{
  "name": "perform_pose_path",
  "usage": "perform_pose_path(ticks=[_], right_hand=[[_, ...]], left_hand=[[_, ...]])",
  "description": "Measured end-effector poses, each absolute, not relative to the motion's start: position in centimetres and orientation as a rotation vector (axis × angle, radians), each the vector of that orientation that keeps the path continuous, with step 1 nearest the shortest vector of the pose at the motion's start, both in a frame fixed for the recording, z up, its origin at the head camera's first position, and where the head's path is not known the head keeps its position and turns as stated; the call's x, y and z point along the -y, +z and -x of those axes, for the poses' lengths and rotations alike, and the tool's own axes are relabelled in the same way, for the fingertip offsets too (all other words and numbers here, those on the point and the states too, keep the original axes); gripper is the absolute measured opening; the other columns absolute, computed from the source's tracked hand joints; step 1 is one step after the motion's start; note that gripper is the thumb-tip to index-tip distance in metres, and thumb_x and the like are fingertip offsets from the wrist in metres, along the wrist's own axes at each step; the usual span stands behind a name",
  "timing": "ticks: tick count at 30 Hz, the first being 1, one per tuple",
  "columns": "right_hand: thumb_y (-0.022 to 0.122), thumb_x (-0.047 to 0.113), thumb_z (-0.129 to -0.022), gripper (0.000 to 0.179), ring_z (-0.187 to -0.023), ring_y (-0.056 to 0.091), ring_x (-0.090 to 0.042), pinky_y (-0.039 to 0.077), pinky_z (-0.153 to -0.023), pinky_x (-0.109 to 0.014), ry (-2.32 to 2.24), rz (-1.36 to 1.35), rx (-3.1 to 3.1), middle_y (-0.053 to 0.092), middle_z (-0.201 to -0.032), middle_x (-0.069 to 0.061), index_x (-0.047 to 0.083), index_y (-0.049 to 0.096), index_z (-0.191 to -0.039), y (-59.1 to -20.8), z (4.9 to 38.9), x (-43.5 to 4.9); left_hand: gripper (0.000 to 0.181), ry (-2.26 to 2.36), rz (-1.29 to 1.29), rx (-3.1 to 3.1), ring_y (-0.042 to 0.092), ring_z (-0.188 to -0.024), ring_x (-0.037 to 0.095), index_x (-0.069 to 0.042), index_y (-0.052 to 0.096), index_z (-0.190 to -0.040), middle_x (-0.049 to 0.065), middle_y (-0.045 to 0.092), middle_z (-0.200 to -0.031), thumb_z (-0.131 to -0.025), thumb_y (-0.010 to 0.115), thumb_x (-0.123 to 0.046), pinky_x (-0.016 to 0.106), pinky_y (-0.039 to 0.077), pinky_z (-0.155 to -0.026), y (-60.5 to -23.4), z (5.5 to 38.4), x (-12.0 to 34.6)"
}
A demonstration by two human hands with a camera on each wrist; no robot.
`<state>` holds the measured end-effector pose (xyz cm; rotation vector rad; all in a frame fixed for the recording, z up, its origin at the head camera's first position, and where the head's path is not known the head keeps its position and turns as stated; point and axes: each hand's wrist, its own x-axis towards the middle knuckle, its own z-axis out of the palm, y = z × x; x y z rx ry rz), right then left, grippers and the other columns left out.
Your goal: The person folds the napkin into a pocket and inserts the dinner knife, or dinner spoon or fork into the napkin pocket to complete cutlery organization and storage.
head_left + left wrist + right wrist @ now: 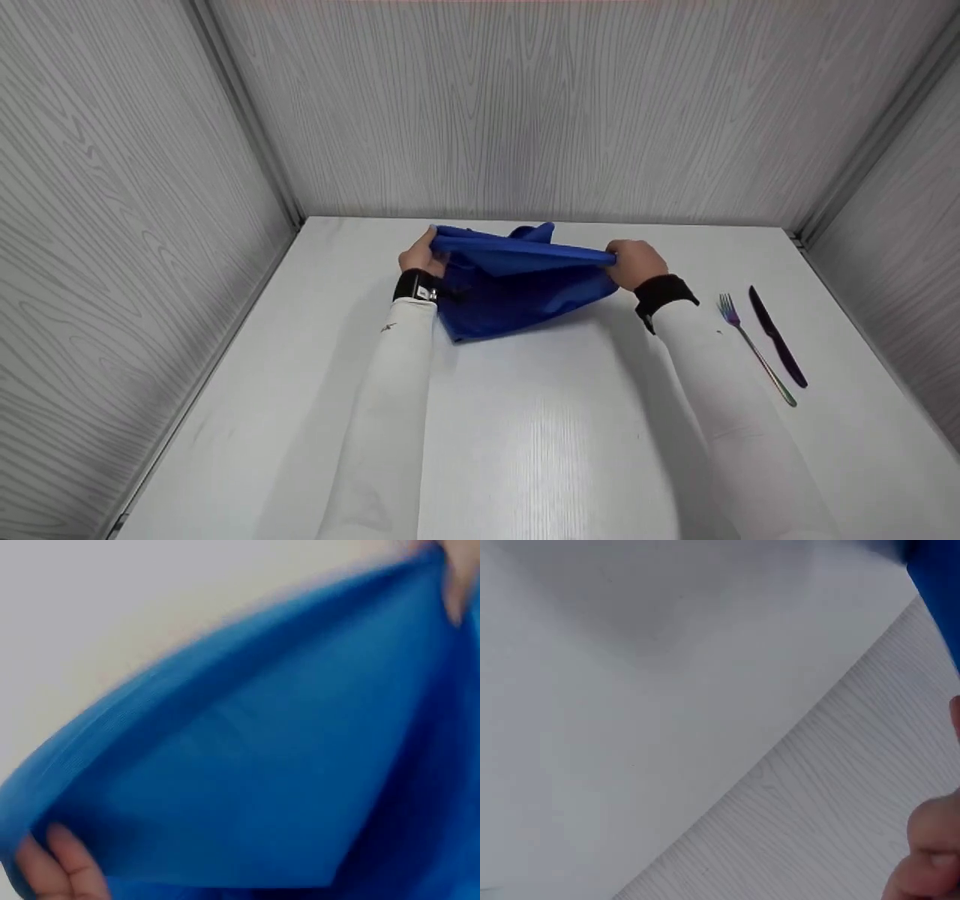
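Observation:
A blue cloth (517,304) is stretched between both hands over the far part of the white table. Its upper edge runs nearly straight from hand to hand, while the lower part sags into a dark fold. My left hand (421,257) grips the left end, thumb on top. At the right end, my right hand (636,262) holds the same edge in curled fingers. In the left wrist view, the fabric (247,757) fills most of the picture, with a wide band along its edge. The right wrist view shows only a corner of it, near the curled fingers (930,874).
Right of the right forearm lie a shiny multicoloured fork (761,358) and a dark knife (777,337), side by side on the table (540,442). Grey wood-grain panels (510,112) rise at the back, left and right.

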<state>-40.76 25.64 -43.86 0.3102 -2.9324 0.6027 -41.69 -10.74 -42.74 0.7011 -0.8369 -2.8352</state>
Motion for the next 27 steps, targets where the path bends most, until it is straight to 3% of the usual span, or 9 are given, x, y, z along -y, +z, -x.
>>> perform_pose_path(ticks=[3, 4, 6, 10, 13, 16, 20, 24, 27], right_hand=[[0.055, 0.004, -0.094, 0.034, -0.104, 0.072, -0.047, 0.057, -0.089, -0.060, 0.635, -0.115, 2.853, 0.074, -0.115, -0.030, -0.005, 0.071, -0.123, -43.4, 40.8, -26.3], [0.051, 0.003, -0.093, 0.037, -0.105, 0.071, -0.049, 0.057, -0.088, -0.061, 0.662, -0.046, 2.824, 0.073, -0.117, -0.032, -0.005, 0.070, -0.125, -43.2, 40.8, -26.5], [0.045, 0.006, -0.095, 0.042, -0.107, 0.070, -0.051, 0.056, -0.088, -0.063, 0.730, 0.072, 2.770, 0.070, -0.120, -0.034, -0.006, 0.065, -0.130, -42.7, 40.8, -26.8], [0.034, 0.017, -0.104, 0.053, -0.109, 0.069, -0.052, 0.056, -0.092, -0.060, 0.969, 0.197, 2.684, 0.065, -0.129, -0.036, -0.002, 0.048, -0.151, -41.3, 40.6, -27.2], [0.028, 0.019, -0.108, 0.058, -0.125, 0.064, -0.043, 0.051, -0.108, -0.051, 1.194, 0.202, 2.591, 0.058, -0.146, -0.029, 0.004, 0.033, -0.163, -40.1, 40.6, -27.3], [0.029, 0.013, -0.106, 0.057, -0.125, 0.065, -0.041, 0.051, -0.109, -0.046, 1.398, 0.154, 2.466, 0.054, -0.153, -0.023, 0.008, 0.035, -0.163, -39.1, 40.8, -27.6], [0.036, 0.009, -0.103, 0.057, -0.133, 0.061, -0.037, 0.048, -0.112, -0.042, 1.476, 0.064, 2.419, 0.051, -0.157, -0.018, 0.011, 0.041, -0.160, -38.0, 41.0, -28.2], [0.029, 0.001, -0.099, 0.072, -0.161, 0.023, -0.025, 0.019, -0.130, -0.036, 1.405, -0.049, 2.457, 0.026, -0.174, -0.011, 0.016, 0.022, -0.169, -37.3, 41.0, -29.0], [0.022, -0.003, -0.097, 0.081, -0.164, 0.007, -0.020, 0.007, -0.132, -0.033, 1.405, -0.121, 2.418, 0.009, -0.179, -0.003, 0.023, 0.005, -0.171, -36.9, 40.9, -29.3]], left_hand=[[0.029, -2.949, -0.660, 0.682, 0.057, -0.074, 0.018, 0.003, 0.059, -0.128, 0.005, 0.064, -0.089, -0.101, 0.067, -0.004, 0.034, 0.047, -0.074, -42.5, 41.8, 11.2], [0.017, -2.983, -0.638, 0.621, 0.059, -0.073, 0.019, 0.002, 0.063, -0.116, 0.006, 0.065, -0.084, -0.102, 0.067, -0.007, 0.033, 0.047, -0.072, -42.4, 41.9, 11.3], [0.012, -3.079, -0.579, 0.504, 0.061, -0.079, 0.019, -0.001, 0.062, -0.108, 0.008, 0.066, -0.087, -0.104, 0.064, -0.013, 0.032, 0.048, -0.072, -42.3, 42.1, 11.6], [0.023, -3.307, -0.540, 0.413, 0.059, -0.096, 0.021, -0.006, 0.056, -0.120, 0.010, 0.063, -0.106, -0.103, 0.064, -0.018, 0.033, 0.049, -0.076, -42.0, 42.2, 12.0], [0.029, -3.411, -0.562, 0.540, 0.056, -0.097, 0.021, -0.008, 0.053, -0.126, 0.010, 0.061, -0.110, -0.102, 0.066, -0.018, 0.035, 0.048, -0.075, -41.7, 42.2, 12.3], [0.033, -3.383, -0.570, 0.604, 0.055, -0.099, 0.020, -0.009, 0.050, -0.130, 0.009, 0.060, -0.113, -0.104, 0.066, -0.021, 0.035, 0.048, -0.076, -41.3, 42.1, 12.7], [0.060, -3.257, -0.515, 0.420, 0.051, -0.131, 0.021, -0.021, 0.035, -0.158, 0.007, 0.049, -0.148, -0.106, 0.065, -0.026, 0.037, 0.047, -0.103, -40.4, 42.1, 13.3], [0.075, -3.181, -0.359, 0.282, 0.028, -0.159, 0.023, -0.030, 0.017, -0.169, 0.004, 0.023, -0.173, -0.108, 0.061, -0.029, 0.044, 0.028, -0.128, -39.3, 42.0, 13.7], [0.067, -3.142, -0.195, 0.254, 0.024, -0.161, 0.026, -0.030, 0.022, -0.167, 0.004, 0.021, -0.174, -0.109, 0.057, -0.031, 0.051, 0.023, -0.129, -38.2, 41.9, 13.6]])
